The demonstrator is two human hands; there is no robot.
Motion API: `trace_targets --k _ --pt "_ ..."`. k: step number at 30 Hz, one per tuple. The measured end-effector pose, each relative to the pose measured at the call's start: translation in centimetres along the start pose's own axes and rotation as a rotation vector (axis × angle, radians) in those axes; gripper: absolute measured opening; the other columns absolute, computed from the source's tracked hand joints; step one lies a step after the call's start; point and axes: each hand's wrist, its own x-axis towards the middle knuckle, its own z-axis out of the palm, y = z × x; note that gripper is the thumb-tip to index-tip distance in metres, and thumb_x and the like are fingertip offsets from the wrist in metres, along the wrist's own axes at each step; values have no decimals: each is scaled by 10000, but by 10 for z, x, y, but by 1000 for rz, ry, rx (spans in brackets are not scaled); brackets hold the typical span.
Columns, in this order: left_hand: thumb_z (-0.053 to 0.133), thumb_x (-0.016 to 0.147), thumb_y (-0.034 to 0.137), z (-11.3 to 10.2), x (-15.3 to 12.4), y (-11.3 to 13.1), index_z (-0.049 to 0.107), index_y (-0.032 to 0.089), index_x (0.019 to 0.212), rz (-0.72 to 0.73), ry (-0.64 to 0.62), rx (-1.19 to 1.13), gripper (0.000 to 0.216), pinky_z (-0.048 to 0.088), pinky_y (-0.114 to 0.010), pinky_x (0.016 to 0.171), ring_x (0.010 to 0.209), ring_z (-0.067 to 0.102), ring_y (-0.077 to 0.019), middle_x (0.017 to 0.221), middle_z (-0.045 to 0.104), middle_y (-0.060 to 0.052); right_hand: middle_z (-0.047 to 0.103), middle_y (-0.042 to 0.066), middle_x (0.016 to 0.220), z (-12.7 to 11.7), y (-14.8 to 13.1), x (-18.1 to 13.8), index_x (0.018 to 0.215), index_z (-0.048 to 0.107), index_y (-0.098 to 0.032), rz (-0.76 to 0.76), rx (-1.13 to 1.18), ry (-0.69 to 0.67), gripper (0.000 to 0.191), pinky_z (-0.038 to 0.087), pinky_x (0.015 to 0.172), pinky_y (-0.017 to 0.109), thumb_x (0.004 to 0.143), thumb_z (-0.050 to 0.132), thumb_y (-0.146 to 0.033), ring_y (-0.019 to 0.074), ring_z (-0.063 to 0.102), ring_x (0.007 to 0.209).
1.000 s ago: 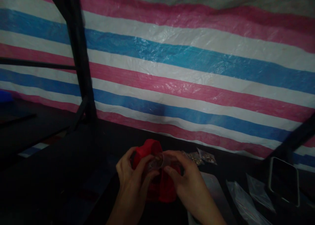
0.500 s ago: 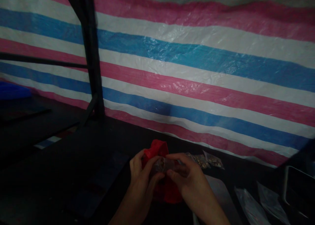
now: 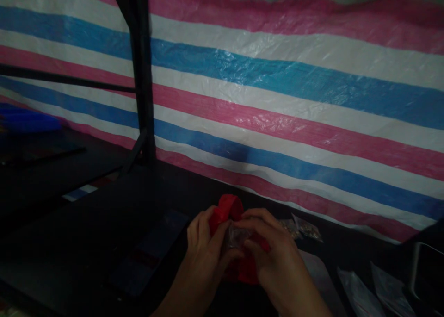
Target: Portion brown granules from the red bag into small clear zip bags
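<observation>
Left hand (image 3: 204, 247) and right hand (image 3: 277, 261) meet low centre, fingers of both pinched shut on a small clear bag (image 3: 237, 236) held between them. Bag sits right against a red plastic piece (image 3: 229, 208), which pokes up just behind the grip and shows below it. Flat empty bags (image 3: 360, 296) lie well right of the grip, filled little bags (image 3: 305, 229) just beyond it to the right. All on a dark table (image 3: 104, 224). Black post (image 3: 142, 76) far left of the grip, striped tarp (image 3: 277, 122) behind.

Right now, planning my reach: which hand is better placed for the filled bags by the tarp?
Probably right: both pinch the clear bag, but the right hand lies beside the filled bags; the left hand is farther off.
</observation>
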Motion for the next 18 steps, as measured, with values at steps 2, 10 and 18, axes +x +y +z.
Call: trace_targets --k 2,10,18 --pt "642 976 261 -1 1 0 643 279 1368 -10 9 -47 392 513 -618 1112 1423 378 -393 1545 368 -143 703 24 1214 -1 -3 0 1047 808 -317 -17 -28 8 535 562 955 300 799 478 24 187 699 1126" --pt "638 963 272 2 3 -10 705 326 1292 -132 13 -156 340 521 -621 1082 1361 390 -380 1483 343 -110 726 31 1194 -3 -10 5 1046 794 -297 6 -77 41 496 577 947 301 797 513 28 197 714 1120" --pt "620 881 457 0 14 -22 818 262 1073 -217 121 -203 338 542 -662 983 1211 483 -413 1326 448 -145 765 -15 1182 -21 -17 3 1155 759 -304 109 -58 217 359 518 993 304 891 672 -77 178 706 1105"
